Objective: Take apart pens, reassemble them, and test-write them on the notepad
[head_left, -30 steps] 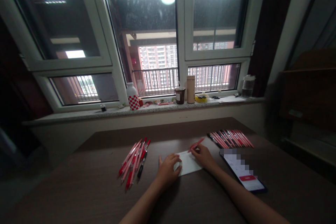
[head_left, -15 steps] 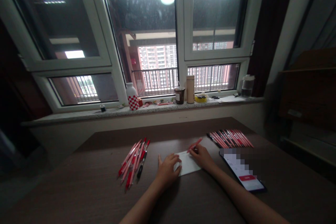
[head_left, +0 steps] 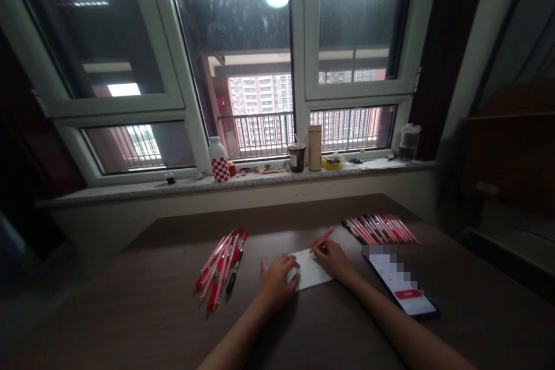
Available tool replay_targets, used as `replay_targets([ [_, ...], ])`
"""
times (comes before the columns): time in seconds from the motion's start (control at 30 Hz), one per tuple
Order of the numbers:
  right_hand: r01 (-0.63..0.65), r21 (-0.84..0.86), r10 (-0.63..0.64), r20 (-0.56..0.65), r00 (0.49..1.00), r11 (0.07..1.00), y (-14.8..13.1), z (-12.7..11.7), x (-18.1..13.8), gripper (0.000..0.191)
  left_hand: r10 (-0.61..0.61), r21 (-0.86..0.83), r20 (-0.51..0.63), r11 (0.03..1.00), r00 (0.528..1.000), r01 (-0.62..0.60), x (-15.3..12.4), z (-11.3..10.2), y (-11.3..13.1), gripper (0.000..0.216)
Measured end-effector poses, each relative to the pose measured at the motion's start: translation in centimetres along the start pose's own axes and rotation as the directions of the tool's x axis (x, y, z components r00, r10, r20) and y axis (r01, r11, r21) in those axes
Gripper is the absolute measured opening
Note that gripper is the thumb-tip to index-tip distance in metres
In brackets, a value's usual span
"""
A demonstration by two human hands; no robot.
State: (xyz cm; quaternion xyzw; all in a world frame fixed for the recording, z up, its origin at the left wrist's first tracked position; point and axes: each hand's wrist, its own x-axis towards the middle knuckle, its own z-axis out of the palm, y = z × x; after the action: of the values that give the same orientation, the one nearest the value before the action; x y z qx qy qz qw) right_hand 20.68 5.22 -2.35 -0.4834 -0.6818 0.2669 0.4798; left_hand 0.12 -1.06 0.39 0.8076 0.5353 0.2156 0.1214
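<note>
A small white sheet of paper (head_left: 313, 273) lies on the brown table between my hands. My right hand (head_left: 336, 258) grips a pink pen (head_left: 324, 237), its tip down at the top part of the paper. My left hand (head_left: 277, 278) rests over the paper's left edge with its fingers spread, thumb and fingertips touching the sheet. To the left of that hand is a loose pile of pens (head_left: 222, 269) in pink, red and black. At the right, beyond my right hand, a row of similar pens (head_left: 381, 228) lies side by side.
A phone (head_left: 401, 283) with a lit screen lies right of my right forearm. On the windowsill (head_left: 191, 182) stand a checkered bottle (head_left: 219, 161), a dark cup (head_left: 297, 159), a tan flask (head_left: 314, 148), a yellow tape roll (head_left: 332, 164) and a clear jug (head_left: 409, 142).
</note>
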Motion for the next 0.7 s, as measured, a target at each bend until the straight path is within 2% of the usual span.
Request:
replay_targets([
  [0.7,-0.028,-0.032,0.026,-0.059,0.998,0.999,-0.08,-0.09,0.0,0.011,-0.002,-0.041,-0.018,0.999,1.0,0.001,-0.09,-0.12,0.14,0.021],
])
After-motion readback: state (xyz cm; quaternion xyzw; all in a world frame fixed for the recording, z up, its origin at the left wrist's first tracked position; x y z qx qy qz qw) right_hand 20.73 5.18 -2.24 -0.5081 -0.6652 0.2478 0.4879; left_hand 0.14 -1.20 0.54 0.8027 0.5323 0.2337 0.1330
